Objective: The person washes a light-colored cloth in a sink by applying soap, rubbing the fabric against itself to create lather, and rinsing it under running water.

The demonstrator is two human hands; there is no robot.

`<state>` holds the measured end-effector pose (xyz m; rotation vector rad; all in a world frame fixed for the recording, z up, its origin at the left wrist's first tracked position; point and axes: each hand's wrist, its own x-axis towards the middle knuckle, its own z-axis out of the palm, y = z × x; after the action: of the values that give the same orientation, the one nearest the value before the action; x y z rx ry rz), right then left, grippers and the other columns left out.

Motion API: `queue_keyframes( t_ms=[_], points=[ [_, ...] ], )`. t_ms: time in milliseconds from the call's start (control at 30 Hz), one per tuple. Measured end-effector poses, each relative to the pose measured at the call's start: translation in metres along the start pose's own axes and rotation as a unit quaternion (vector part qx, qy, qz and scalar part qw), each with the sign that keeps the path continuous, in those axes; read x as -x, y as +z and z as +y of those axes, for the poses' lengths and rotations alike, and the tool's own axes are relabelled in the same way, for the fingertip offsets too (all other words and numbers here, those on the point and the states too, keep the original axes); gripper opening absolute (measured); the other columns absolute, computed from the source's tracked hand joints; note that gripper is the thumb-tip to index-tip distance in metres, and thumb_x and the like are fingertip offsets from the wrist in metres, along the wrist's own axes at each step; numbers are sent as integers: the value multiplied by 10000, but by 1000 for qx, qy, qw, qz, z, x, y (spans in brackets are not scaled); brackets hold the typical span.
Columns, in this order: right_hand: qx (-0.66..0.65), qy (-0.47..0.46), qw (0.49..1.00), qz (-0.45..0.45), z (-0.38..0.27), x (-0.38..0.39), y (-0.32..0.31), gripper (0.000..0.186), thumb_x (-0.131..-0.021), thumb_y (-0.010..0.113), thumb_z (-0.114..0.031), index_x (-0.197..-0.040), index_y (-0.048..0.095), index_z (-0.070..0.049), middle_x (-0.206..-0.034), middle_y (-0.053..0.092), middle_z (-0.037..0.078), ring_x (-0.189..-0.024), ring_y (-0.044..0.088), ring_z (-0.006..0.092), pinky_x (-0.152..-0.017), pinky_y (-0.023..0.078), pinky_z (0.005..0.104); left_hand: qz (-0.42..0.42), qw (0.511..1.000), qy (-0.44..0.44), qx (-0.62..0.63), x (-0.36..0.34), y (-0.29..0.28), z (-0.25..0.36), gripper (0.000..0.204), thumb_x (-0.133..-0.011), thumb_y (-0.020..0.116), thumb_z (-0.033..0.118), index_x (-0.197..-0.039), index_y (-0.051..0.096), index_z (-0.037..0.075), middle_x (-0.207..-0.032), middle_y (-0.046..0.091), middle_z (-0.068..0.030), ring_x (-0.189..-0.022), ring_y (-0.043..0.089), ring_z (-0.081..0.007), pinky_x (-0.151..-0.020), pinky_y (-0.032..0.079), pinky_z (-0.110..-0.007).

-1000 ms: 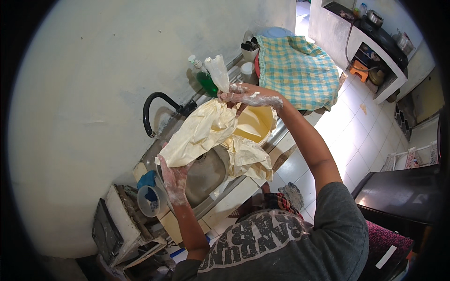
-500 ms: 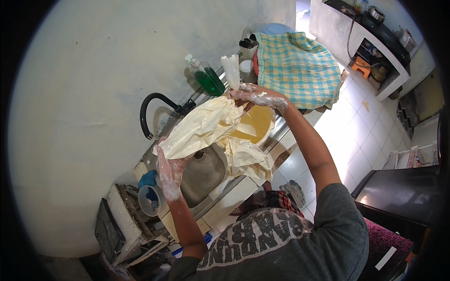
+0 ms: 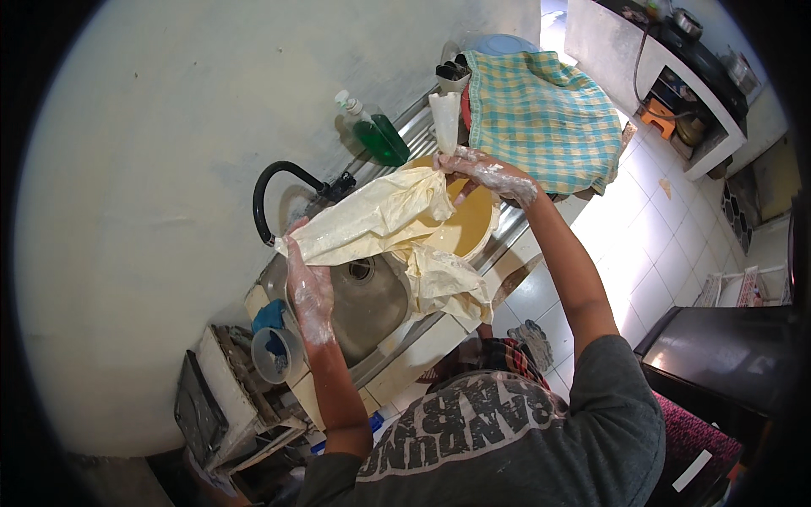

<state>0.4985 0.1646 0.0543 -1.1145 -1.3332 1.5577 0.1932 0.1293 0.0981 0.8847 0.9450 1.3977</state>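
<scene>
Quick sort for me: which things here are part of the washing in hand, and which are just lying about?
In hand:
- pale yellow cloth, stretched between left hand and right hand
- sink below it
- yellow basin under the cloth's right end

Lying about:
- green soap bottle
- black tap
- checked cloth
- small clear cup

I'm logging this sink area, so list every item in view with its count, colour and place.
Wet pale yellow cloth: one, stretched between both hands above the sink.
Round steel sink basin: one, grey, under the cloth.
Curved black tap: one, at the wall behind the sink.
Yellow round tub: one, right of the sink.
Clear bottle of green liquid: one, by the wall.
Checked green-and-yellow cloth: one, draped further along the counter.
Small clear cup: one, left of the sink.
Left hand: soapy, gripping the cloth's near end.
Right hand: soapy, gripping its far end.
</scene>
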Motion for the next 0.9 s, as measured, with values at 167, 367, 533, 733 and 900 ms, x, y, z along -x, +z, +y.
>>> queue_keyframes(
  t_ms=[167,367,533,733,900],
  points=[
    [-80,-46,996,15,-2,1,5,394,-867,489,-431,-987,514,-57,-903,530,51,-784,517,115,-593,475,224,99,988,96,-64,-12,21,-9,447,-931,325,411,-1066,473,12,-995,483,-109,-955,489,-204,-883,394,-339],
    [-102,-20,989,101,-6,2,7,378,-873,482,-430,-991,498,-71,-814,532,14,-682,500,105,-551,436,218,110,983,127,-74,-26,26,-14,501,-918,305,473,-1009,489,16,-977,501,-113,-932,489,-214,-853,397,-339],
    [-16,-48,993,108,-13,13,11,494,-737,677,-372,-1063,465,-67,-883,551,48,-754,526,124,-633,452,238,122,982,105,-94,-29,22,-13,534,-907,317,499,-1039,486,10,-989,511,-118,-951,489,-220,-870,385,-338],
    [99,-147,972,156,3,11,11,543,-651,754,-261,-1064,479,-41,-907,569,64,-814,542,138,-695,453,248,94,987,69,-108,-30,28,-3,449,-883,454,404,-1094,464,8,-1030,502,-104,-986,479,-191,-860,401,-312],
    [12,-60,981,184,4,3,8,436,-667,746,-289,-929,556,4,-807,592,64,-715,536,130,-658,447,263,-116,960,142,-213,-19,16,2,476,-723,697,59,-1128,452,12,-1056,495,-73,-970,495,-151,-858,420,-279]
  ],
)
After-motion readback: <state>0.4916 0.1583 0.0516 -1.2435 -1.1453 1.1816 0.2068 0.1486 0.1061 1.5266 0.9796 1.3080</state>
